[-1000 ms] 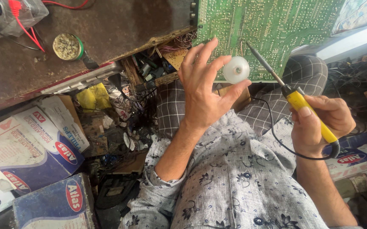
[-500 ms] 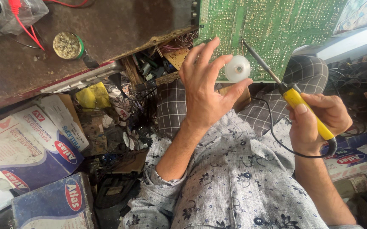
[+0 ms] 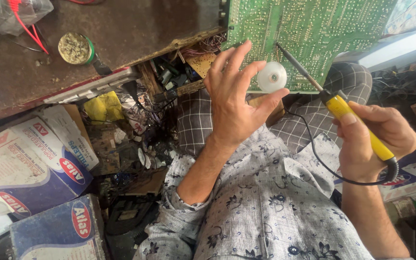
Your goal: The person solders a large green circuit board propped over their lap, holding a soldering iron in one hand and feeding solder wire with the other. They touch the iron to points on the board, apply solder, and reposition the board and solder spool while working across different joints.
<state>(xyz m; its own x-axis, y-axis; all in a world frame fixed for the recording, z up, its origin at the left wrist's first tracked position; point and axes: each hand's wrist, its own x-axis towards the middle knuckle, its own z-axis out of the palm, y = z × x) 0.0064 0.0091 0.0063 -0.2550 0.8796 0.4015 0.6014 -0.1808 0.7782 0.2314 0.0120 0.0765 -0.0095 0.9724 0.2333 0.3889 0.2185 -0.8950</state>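
left hand (image 3: pixel 234 108) pinches white spool (image 3: pixel 272 77), right hand (image 3: pixel 374 139) grips soldering iron (image 3: pixel 342 108)

You have one view only, from the camera on your head. It looks steeply down over your chest and lap, close enough that your hands (image 3: pixel 236 106) fill the middle. The bench (image 3: pixel 135 33) and the green board (image 3: pixel 313 29) cross the top edge; boxes (image 3: pixel 30 163) on the floor lie left.
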